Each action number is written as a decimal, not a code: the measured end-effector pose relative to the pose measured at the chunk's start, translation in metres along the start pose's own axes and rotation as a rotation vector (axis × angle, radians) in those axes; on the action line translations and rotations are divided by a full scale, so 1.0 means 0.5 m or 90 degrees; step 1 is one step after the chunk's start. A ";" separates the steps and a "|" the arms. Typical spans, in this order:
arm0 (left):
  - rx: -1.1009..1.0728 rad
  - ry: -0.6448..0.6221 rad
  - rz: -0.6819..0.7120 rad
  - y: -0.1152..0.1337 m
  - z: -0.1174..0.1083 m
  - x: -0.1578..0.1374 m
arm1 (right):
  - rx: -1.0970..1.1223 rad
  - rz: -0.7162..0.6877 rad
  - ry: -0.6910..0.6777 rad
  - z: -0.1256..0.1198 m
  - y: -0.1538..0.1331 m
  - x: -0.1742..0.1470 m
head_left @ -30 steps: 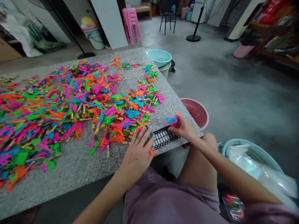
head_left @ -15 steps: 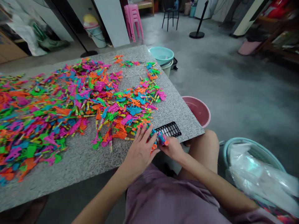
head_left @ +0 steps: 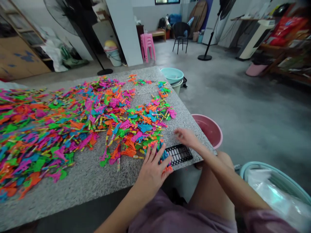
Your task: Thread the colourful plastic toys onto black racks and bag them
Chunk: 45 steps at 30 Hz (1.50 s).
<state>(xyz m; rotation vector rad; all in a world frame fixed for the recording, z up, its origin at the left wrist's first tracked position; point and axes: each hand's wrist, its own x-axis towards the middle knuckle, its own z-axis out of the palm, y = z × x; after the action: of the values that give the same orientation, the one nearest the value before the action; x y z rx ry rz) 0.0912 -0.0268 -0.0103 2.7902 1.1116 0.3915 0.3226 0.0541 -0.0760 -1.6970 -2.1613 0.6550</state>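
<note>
My left hand (head_left: 153, 166) lies with fingers spread over a few blue and orange plastic pieces (head_left: 164, 155) at the left end of a black latticed basket (head_left: 180, 154). The palm and fingers partly cover those pieces. Just beyond the basket, my right hand (head_left: 187, 137) is over the table with its fingers loosely bent, slightly blurred, and nothing visible in them. A big spread of small bright plastic toys (head_left: 144, 127), some shaped like pistols, covers the table to the left, in pink, orange, green and blue, with yellowish tubes among them.
The speckled stone table (head_left: 97, 184) ends in a corner close to my knee. Beyond its right edge are a pink tub (head_left: 210, 129) and a turquoise basin (head_left: 172, 75). At lower right a teal basket (head_left: 252, 166) holds clear plastic bags (head_left: 274, 191). Pink stools (head_left: 147, 45) stand farther back.
My right hand has left the basket's near side and moved up past it; the coloured pieces it held no longer show in it. My left hand stays by the basket. The view has tilted upward.
</note>
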 end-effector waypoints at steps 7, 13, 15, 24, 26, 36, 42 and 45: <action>0.017 0.008 -0.002 -0.005 -0.003 -0.007 | -0.250 -0.006 0.121 -0.001 0.002 0.214; 0.006 -0.013 0.012 -0.016 -0.007 -0.011 | -0.240 -0.083 0.109 0.012 0.089 0.069; 0.007 -0.021 0.026 -0.018 -0.011 -0.009 | -0.200 -0.049 0.118 0.006 0.099 0.038; 0.008 -0.026 0.034 -0.012 -0.016 -0.007 | -0.147 0.286 0.107 -0.017 0.050 0.107; 0.013 -0.012 0.042 -0.014 -0.012 -0.007 | -0.111 0.290 0.109 -0.023 0.062 0.101; 0.040 0.032 0.071 -0.027 0.003 -0.001 | -0.089 0.327 0.363 -0.049 0.166 0.020; 0.062 0.050 0.089 -0.033 0.008 -0.003 | -0.097 0.215 0.254 -0.008 0.136 0.038; 0.065 0.051 0.081 -0.030 0.006 -0.004 | -0.120 0.156 0.251 0.016 0.102 0.026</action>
<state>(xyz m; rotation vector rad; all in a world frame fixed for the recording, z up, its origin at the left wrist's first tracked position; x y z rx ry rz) 0.0806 -0.0173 -0.0168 2.9700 0.9989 0.4763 0.3573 0.0752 -0.1103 -2.0098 -1.8026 0.1527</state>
